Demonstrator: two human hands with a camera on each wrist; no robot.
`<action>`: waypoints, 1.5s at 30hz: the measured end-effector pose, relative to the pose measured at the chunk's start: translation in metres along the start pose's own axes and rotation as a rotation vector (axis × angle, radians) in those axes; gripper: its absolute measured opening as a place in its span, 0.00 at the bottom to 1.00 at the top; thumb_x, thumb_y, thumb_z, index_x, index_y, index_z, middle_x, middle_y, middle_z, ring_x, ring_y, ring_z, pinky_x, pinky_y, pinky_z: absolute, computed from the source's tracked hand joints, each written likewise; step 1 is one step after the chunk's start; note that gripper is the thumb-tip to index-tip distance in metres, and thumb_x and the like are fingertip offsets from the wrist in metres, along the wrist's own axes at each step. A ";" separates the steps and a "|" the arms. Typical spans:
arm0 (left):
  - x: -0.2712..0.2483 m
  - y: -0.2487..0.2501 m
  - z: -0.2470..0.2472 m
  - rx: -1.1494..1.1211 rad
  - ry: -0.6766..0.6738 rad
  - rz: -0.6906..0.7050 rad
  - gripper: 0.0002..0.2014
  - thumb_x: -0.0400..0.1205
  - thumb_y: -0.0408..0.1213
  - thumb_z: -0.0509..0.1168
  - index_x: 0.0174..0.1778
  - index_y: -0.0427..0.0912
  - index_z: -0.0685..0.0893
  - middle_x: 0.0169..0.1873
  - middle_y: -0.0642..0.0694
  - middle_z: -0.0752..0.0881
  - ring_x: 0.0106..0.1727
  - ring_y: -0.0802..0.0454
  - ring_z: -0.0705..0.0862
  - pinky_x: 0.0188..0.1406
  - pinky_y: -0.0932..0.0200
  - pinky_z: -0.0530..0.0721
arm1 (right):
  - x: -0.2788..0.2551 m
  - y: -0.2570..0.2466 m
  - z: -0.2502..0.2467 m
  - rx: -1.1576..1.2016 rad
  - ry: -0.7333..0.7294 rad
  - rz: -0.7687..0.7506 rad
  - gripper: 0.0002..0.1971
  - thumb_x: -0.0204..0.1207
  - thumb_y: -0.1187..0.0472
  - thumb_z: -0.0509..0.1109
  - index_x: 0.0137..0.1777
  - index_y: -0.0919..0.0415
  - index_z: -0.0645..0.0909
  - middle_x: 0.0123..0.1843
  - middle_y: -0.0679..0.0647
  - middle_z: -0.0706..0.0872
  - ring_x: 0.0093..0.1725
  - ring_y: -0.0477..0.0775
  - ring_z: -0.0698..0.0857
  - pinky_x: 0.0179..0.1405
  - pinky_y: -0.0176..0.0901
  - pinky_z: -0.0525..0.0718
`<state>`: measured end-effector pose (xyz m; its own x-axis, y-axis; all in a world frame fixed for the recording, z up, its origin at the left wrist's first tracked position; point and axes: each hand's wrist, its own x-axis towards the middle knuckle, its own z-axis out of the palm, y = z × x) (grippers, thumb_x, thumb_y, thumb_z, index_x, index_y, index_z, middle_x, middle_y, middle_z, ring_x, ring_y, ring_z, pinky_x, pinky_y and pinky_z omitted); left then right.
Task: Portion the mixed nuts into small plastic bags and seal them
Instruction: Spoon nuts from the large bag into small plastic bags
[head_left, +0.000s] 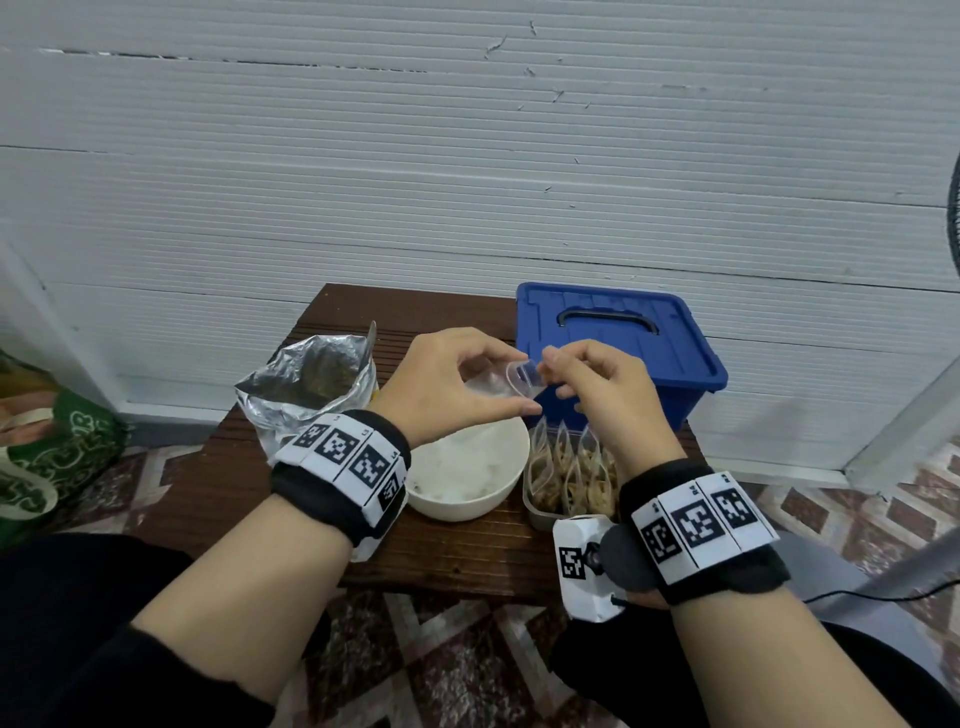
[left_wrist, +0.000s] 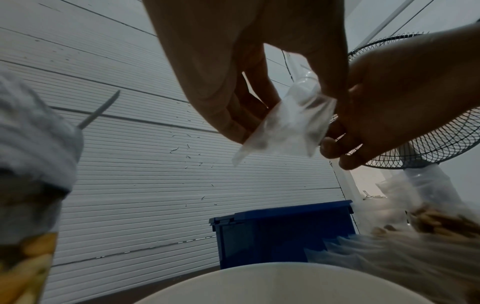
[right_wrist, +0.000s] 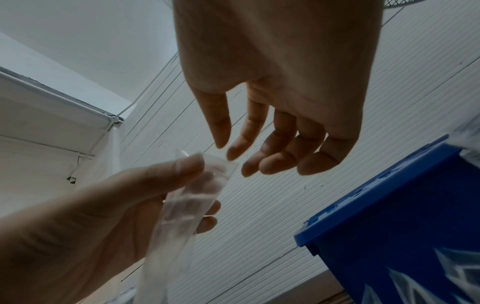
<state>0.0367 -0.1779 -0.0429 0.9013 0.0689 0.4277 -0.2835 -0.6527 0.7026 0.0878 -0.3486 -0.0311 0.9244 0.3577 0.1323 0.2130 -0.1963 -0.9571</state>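
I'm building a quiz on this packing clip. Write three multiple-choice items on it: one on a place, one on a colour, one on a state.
1. Where do the filled nut bags stand?
A. In a clear tray right of the white bowl
B. On the box lid
C. Inside the foil pouch

2. What colour is the lidded storage box?
A. Green
B. Blue
C. White

3. What is the state of the small plastic bag held above the bowl?
A. Full and sealed
B. Empty, mouth open
C. Lying flat on the table

Answers:
1. A: the head view shows the bags upright in the clear tray beside the white bowl.
2. B: its lid and walls are blue in every view.
3. B: the left hand pinches it, no nuts show inside, and its rim gapes near the right hand.
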 end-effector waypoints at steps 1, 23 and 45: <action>0.000 0.000 -0.001 0.002 0.004 -0.006 0.23 0.63 0.50 0.82 0.53 0.48 0.90 0.45 0.57 0.88 0.47 0.63 0.85 0.46 0.72 0.81 | -0.001 -0.003 0.000 0.019 -0.028 -0.004 0.15 0.81 0.52 0.66 0.36 0.56 0.87 0.40 0.50 0.89 0.37 0.35 0.82 0.39 0.26 0.78; -0.019 -0.007 -0.091 -0.077 0.241 -0.211 0.25 0.60 0.56 0.77 0.51 0.49 0.90 0.45 0.53 0.91 0.48 0.60 0.88 0.49 0.65 0.84 | 0.005 -0.019 0.051 0.039 -0.044 -0.077 0.20 0.85 0.48 0.58 0.44 0.56 0.88 0.41 0.50 0.88 0.38 0.39 0.82 0.39 0.28 0.77; -0.052 -0.072 -0.136 -0.011 0.242 -0.417 0.18 0.70 0.58 0.75 0.48 0.51 0.89 0.40 0.50 0.89 0.44 0.55 0.86 0.47 0.59 0.84 | 0.028 -0.025 0.159 -0.396 -0.176 -0.330 0.15 0.81 0.58 0.68 0.31 0.55 0.80 0.26 0.45 0.78 0.28 0.40 0.76 0.29 0.33 0.68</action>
<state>-0.0338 -0.0319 -0.0387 0.8369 0.4976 0.2279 0.0810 -0.5245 0.8475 0.0579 -0.1884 -0.0443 0.7285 0.5995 0.3315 0.6173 -0.3644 -0.6973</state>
